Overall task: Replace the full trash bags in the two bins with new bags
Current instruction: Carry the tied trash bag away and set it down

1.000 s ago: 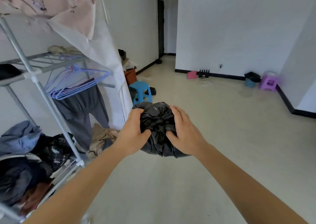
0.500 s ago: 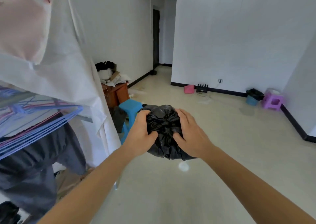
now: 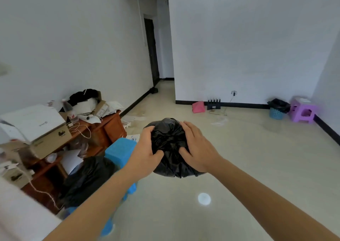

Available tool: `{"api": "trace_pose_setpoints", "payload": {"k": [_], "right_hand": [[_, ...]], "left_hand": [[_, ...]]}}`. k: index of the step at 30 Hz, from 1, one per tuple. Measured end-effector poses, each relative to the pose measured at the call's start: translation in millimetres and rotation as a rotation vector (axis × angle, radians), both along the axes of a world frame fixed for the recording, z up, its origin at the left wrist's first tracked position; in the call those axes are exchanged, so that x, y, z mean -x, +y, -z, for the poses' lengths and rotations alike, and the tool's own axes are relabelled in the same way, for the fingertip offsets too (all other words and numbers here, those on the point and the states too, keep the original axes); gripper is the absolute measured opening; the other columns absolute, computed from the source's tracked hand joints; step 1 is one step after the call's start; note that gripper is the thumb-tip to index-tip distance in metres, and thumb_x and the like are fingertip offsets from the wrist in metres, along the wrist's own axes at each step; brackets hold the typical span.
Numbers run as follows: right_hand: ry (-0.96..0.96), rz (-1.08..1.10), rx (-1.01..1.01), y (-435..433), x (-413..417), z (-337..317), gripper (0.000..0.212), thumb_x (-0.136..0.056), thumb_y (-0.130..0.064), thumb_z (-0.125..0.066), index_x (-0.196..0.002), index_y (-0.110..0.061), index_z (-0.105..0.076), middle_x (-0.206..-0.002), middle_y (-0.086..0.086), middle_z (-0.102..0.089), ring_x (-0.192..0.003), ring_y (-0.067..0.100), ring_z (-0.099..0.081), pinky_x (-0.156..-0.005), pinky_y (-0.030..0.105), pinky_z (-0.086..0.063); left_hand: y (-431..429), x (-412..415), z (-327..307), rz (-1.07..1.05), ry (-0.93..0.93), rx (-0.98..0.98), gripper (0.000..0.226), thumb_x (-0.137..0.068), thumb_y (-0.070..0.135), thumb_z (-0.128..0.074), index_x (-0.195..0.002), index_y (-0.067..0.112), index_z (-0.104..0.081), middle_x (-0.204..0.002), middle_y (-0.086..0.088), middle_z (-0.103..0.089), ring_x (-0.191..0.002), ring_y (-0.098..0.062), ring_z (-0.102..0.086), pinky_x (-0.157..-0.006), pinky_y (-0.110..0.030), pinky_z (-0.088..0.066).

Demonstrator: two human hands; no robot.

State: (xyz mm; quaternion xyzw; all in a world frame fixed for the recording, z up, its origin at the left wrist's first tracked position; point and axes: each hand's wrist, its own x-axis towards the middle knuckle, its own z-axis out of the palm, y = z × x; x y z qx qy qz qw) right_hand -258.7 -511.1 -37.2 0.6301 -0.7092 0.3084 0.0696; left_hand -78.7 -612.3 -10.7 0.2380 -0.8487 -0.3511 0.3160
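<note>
A bunched black trash bag [image 3: 170,143] is held in front of me at chest height, above the floor. My left hand [image 3: 146,153] grips its left side and my right hand [image 3: 197,149] grips its right side, fingers pressed into the plastic. Far across the room, a small blue bin [image 3: 276,114] lined with a black bag [image 3: 278,104] stands against the right wall. A second black bag [image 3: 86,180] sits low at my left, beside a blue stool; whether a bin is under it is hidden.
A cluttered wooden desk [image 3: 108,125] with boxes and cables fills the left side. A blue stool [image 3: 120,151] stands next to it. A purple stool [image 3: 302,110], a pink object [image 3: 198,107] and a black rack [image 3: 213,104] line the far wall. A doorway [image 3: 151,51] opens ahead.
The view has swung right and forward past the clothes rack, which has left the frame; the desk and blue stool are now close at my left. Both hands still hold the black bag.
</note>
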Motion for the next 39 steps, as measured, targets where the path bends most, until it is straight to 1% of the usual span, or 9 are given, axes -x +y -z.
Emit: {"api": "trace_pose_setpoints", "payload": {"k": [4, 7, 10, 14, 16, 19, 23, 30, 39], "right_hand": [[-0.013, -0.080, 0.032, -125.9, 47.8, -20.4, 0.070, -0.091, -0.030, -0.049, -0.153, -0.015, -0.021, -0.156, 0.005, -0.025, -0.140, 0.023, -0.029, -0.110, 0.034, -0.035], [-0.015, -0.139, 0.074, -222.5, 77.6, -20.3, 0.056, -0.092, -0.022, -0.051, -0.144, -0.009, -0.036, -0.150, 0.007, -0.033, -0.135, 0.020, -0.036, -0.106, 0.022, -0.029], [-0.013, -0.203, 0.120, -323.0, 113.4, -11.5, 0.041, -0.094, -0.015, -0.049, -0.133, -0.004, -0.045, -0.143, 0.008, -0.039, -0.131, 0.019, -0.039, -0.110, 0.023, -0.031], [0.030, -0.253, 0.121, -455.5, 165.8, -5.1, 0.039, -0.095, -0.017, -0.044, -0.131, -0.001, -0.046, -0.147, 0.010, -0.037, -0.140, 0.022, -0.034, -0.117, 0.035, -0.030], [0.064, -0.244, 0.098, -511.1, 194.4, -8.6, 0.040, -0.097, -0.019, -0.044, -0.133, -0.001, -0.046, -0.148, 0.011, -0.037, -0.141, 0.022, -0.033, -0.119, 0.029, -0.026], [0.062, -0.180, 0.084, -579.1, 247.4, -12.9, 0.044, -0.097, -0.023, -0.047, -0.136, -0.003, -0.043, -0.148, 0.011, -0.036, -0.142, 0.022, -0.030, -0.116, 0.016, -0.014], [0.064, -0.140, 0.052, -664.6, 335.9, 2.8, 0.059, -0.095, -0.035, -0.051, -0.145, -0.008, -0.034, -0.154, 0.007, -0.028, -0.149, 0.021, -0.016, -0.120, 0.028, -0.016], [0.069, -0.095, -0.043, -839.5, 516.4, 38.2, 0.082, -0.085, -0.048, -0.055, -0.153, -0.017, -0.021, -0.161, 0.004, -0.014, -0.154, 0.025, 0.000, -0.123, 0.043, -0.016], [0.225, -0.166, -0.154, -1096.5, 666.3, 17.4, 0.061, -0.091, -0.052, -0.053, -0.138, -0.015, -0.041, -0.149, 0.008, -0.037, -0.145, 0.030, -0.026, -0.116, 0.047, -0.035]], "left_hand": [[-110.3, 38.8, -15.4, -0.067, 0.031, 0.040, 0.069, -0.079, 0.004, -0.061, -0.136, 0.029, -0.030, -0.128, 0.008, -0.046, -0.124, -0.008, -0.045, -0.103, -0.030, -0.043], [-203.0, 64.0, -2.3, -0.138, -0.042, 0.186, 0.070, -0.077, 0.014, -0.064, -0.139, 0.018, -0.031, -0.131, 0.006, -0.034, -0.126, -0.004, -0.031, -0.107, -0.029, -0.034], [-300.5, 92.3, 24.3, -0.213, -0.137, 0.268, 0.082, -0.076, 0.026, -0.073, -0.144, 0.018, -0.029, -0.142, 0.003, -0.022, -0.132, -0.005, -0.022, -0.109, -0.028, -0.029], [-434.8, 141.0, 44.4, -0.289, -0.180, 0.139, 0.055, -0.078, 0.037, -0.066, -0.122, 0.012, -0.045, -0.129, -0.005, -0.036, -0.126, -0.025, -0.034, -0.107, -0.035, -0.033], [-495.7, 173.7, 42.3, -0.274, -0.172, 0.089, 0.043, -0.078, 0.031, -0.062, -0.108, 0.007, -0.043, -0.116, -0.005, -0.037, -0.115, -0.025, -0.039, -0.101, -0.036, -0.039], [-577.0, 236.2, 38.3, -0.213, -0.211, 0.065, 0.039, -0.084, 0.011, -0.062, -0.113, 0.005, -0.038, -0.117, -0.004, -0.033, -0.109, -0.019, -0.036, -0.095, -0.031, -0.038], [-673.2, 331.0, 45.1, -0.089, -0.278, 0.105, 0.036, -0.082, 0.015, -0.057, -0.113, 0.009, -0.038, -0.111, -0.006, -0.035, -0.103, -0.020, -0.042, -0.086, -0.034, -0.045], [-844.0, 501.5, 61.8, -0.136, -0.315, 0.141, 0.024, -0.084, 0.009, -0.055, -0.098, 0.012, -0.036, -0.100, -0.002, -0.036, -0.089, -0.019, -0.045, -0.069, -0.026, -0.042], [-1078.3, 617.5, 34.8, -0.298, -0.410, 0.287, 0.036, -0.082, 0.019, -0.063, -0.106, 0.014, -0.037, -0.107, 0.000, -0.033, -0.092, -0.021, -0.044, -0.073, -0.032, -0.042]]}}
